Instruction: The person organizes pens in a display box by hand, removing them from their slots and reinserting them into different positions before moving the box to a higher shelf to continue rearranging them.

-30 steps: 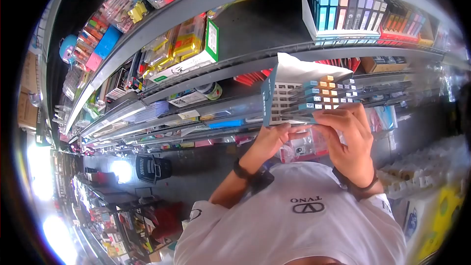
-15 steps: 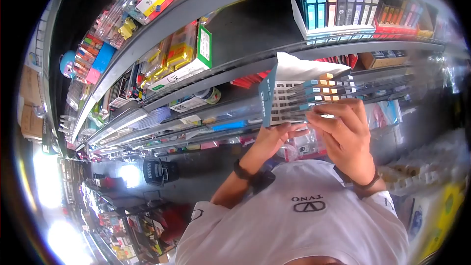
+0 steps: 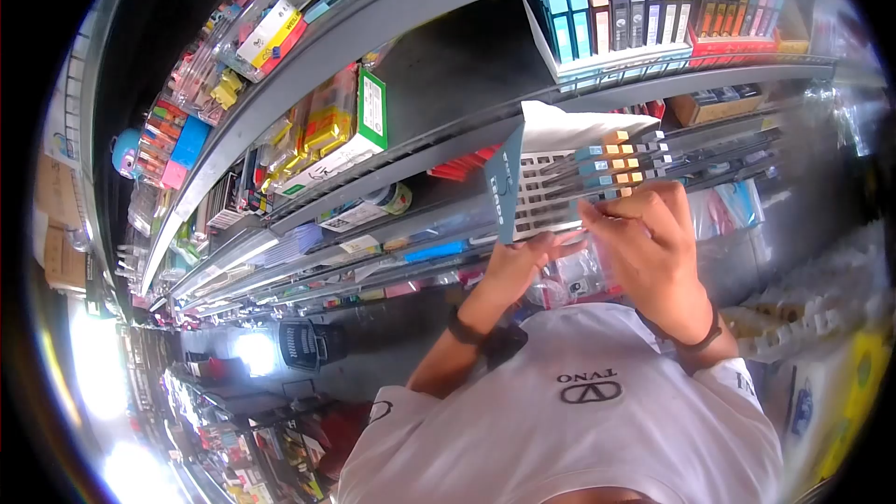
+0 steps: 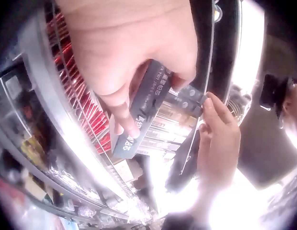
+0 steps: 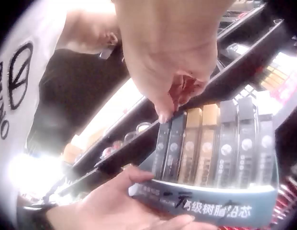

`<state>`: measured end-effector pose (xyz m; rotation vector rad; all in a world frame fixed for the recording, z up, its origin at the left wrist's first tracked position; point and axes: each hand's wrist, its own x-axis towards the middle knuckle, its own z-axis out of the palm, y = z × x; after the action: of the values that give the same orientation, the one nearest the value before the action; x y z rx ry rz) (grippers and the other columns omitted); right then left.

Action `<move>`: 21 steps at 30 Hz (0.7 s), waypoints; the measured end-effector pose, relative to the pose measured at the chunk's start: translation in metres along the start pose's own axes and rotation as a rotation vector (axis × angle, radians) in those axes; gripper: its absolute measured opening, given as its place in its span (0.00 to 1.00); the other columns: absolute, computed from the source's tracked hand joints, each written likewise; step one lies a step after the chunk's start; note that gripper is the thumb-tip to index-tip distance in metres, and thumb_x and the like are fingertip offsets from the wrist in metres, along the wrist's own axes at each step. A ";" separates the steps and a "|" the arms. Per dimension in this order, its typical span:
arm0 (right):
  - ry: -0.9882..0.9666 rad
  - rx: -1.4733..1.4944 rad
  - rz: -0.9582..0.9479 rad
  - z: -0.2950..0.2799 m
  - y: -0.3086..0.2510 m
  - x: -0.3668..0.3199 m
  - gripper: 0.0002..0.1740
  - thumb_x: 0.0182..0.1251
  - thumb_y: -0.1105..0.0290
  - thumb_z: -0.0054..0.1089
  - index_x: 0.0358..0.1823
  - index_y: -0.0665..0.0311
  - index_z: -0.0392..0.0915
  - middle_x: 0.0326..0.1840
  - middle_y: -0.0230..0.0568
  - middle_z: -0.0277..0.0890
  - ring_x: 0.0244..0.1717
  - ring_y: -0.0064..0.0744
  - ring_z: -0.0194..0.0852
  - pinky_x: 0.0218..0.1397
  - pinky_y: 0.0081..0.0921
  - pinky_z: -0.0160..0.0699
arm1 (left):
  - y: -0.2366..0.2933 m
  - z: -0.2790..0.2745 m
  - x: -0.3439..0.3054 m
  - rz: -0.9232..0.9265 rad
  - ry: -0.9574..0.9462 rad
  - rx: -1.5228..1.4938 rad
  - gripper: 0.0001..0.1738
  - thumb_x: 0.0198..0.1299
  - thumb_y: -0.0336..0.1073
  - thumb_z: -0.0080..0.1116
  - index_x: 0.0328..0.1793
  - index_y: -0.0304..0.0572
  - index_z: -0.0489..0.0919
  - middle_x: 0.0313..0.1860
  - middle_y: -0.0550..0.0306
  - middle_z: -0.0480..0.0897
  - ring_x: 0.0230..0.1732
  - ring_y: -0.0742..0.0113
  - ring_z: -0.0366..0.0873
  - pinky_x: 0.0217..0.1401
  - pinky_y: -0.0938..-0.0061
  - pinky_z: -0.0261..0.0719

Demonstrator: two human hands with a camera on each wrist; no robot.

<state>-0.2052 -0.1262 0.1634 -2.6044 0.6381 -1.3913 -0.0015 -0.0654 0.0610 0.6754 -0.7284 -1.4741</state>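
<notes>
A blue-green and white display box [image 3: 504, 189] holds slim lead cases with blue, tan and grey ends [image 3: 616, 165]. My left hand [image 3: 518, 271] supports it from below; in the left wrist view the left hand's [image 4: 134, 43] fingers curl round the box's dark printed side [image 4: 147, 98]. My right hand [image 3: 653, 247] is at the box's open side. The right wrist view shows the right hand's [image 5: 172, 57] thumb and finger pinching the top of an end dark case [image 5: 161, 143], beside tan and grey cases. The curled fingers partly hide the contact.
Above the held box, a shelf carries a white box of blue, dark and pale packs [image 3: 611, 19] and a red box [image 3: 733, 47]. A green-edged box of yellow packs [image 3: 350, 131] stands left. A dark basket [image 3: 301, 345] is farther off, lower left.
The head view has shifted, so the upper shelf boxes sit farther left. My right hand's fingertips have moved slightly left and higher along the cases. The left hand still holds the box.
</notes>
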 end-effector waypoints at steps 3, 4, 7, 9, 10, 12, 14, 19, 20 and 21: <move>0.012 -0.051 -0.032 0.000 -0.004 0.004 0.29 0.46 0.76 0.73 0.56 0.58 0.90 0.57 0.31 0.80 0.56 0.40 0.74 0.58 0.36 0.76 | -0.003 -0.007 0.002 -0.031 -0.016 -0.065 0.29 0.78 0.33 0.60 0.82 0.41 0.68 0.80 0.49 0.73 0.78 0.33 0.72 0.76 0.37 0.80; 0.027 -0.074 -0.041 0.001 -0.006 0.006 0.29 0.46 0.75 0.74 0.56 0.57 0.90 0.60 0.32 0.79 0.57 0.41 0.73 0.60 0.37 0.76 | -0.004 -0.006 0.002 -0.022 -0.043 -0.108 0.29 0.78 0.33 0.60 0.82 0.42 0.68 0.80 0.50 0.73 0.78 0.32 0.72 0.76 0.37 0.79; 0.010 -0.146 0.012 0.000 -0.006 0.010 0.30 0.46 0.72 0.76 0.58 0.56 0.89 0.70 0.36 0.76 0.66 0.46 0.72 0.63 0.39 0.75 | -0.007 -0.009 0.003 -0.018 -0.055 -0.132 0.29 0.78 0.33 0.59 0.82 0.43 0.68 0.80 0.52 0.74 0.78 0.31 0.72 0.78 0.36 0.77; -0.022 -0.140 0.012 -0.003 -0.004 0.011 0.31 0.49 0.72 0.78 0.60 0.55 0.88 0.75 0.39 0.73 0.70 0.50 0.71 0.66 0.41 0.74 | -0.007 -0.010 0.002 -0.045 -0.035 -0.144 0.29 0.77 0.33 0.59 0.81 0.43 0.68 0.80 0.52 0.74 0.78 0.31 0.71 0.79 0.35 0.75; -0.036 -0.138 0.009 -0.004 -0.002 0.011 0.31 0.50 0.71 0.78 0.61 0.55 0.88 0.77 0.40 0.72 0.72 0.53 0.70 0.67 0.43 0.74 | -0.004 -0.011 0.001 -0.067 -0.021 -0.165 0.28 0.77 0.34 0.59 0.81 0.43 0.68 0.80 0.51 0.74 0.78 0.31 0.71 0.79 0.35 0.75; -0.020 -0.098 0.063 -0.001 -0.001 0.010 0.31 0.54 0.73 0.78 0.63 0.55 0.86 0.78 0.42 0.71 0.73 0.55 0.70 0.69 0.45 0.74 | 0.000 -0.014 0.002 -0.103 -0.002 -0.196 0.28 0.77 0.34 0.59 0.81 0.43 0.69 0.80 0.50 0.74 0.78 0.30 0.72 0.79 0.34 0.74; -0.001 -0.045 0.096 0.000 -0.004 0.012 0.29 0.58 0.75 0.77 0.64 0.57 0.85 0.77 0.45 0.73 0.72 0.57 0.72 0.70 0.48 0.74 | 0.001 -0.023 -0.001 -0.127 0.016 -0.221 0.29 0.76 0.35 0.60 0.80 0.42 0.69 0.79 0.47 0.75 0.78 0.29 0.72 0.80 0.34 0.73; 0.045 -0.013 0.041 0.011 -0.002 0.012 0.27 0.56 0.78 0.78 0.59 0.59 0.86 0.72 0.44 0.78 0.70 0.55 0.75 0.67 0.46 0.78 | 0.001 -0.052 -0.016 -0.128 -0.016 -0.225 0.30 0.76 0.40 0.61 0.80 0.39 0.69 0.77 0.39 0.76 0.75 0.30 0.75 0.78 0.35 0.75; 0.039 0.003 0.039 0.014 -0.003 0.013 0.26 0.56 0.78 0.79 0.59 0.59 0.86 0.72 0.44 0.78 0.70 0.55 0.75 0.67 0.46 0.78 | -0.001 -0.062 -0.020 -0.158 -0.012 -0.259 0.31 0.76 0.41 0.61 0.80 0.39 0.69 0.77 0.39 0.76 0.75 0.30 0.76 0.78 0.35 0.76; 0.031 0.020 0.038 0.018 -0.004 0.014 0.26 0.56 0.78 0.79 0.59 0.60 0.86 0.72 0.44 0.78 0.70 0.54 0.75 0.67 0.46 0.78 | 0.001 -0.067 -0.024 -0.189 -0.008 -0.294 0.31 0.76 0.42 0.61 0.80 0.38 0.69 0.76 0.39 0.76 0.74 0.30 0.76 0.78 0.35 0.76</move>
<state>-0.1826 -0.1298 0.1655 -2.5467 0.6703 -1.4220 0.0523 -0.0442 0.0195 0.5228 -0.4489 -1.7165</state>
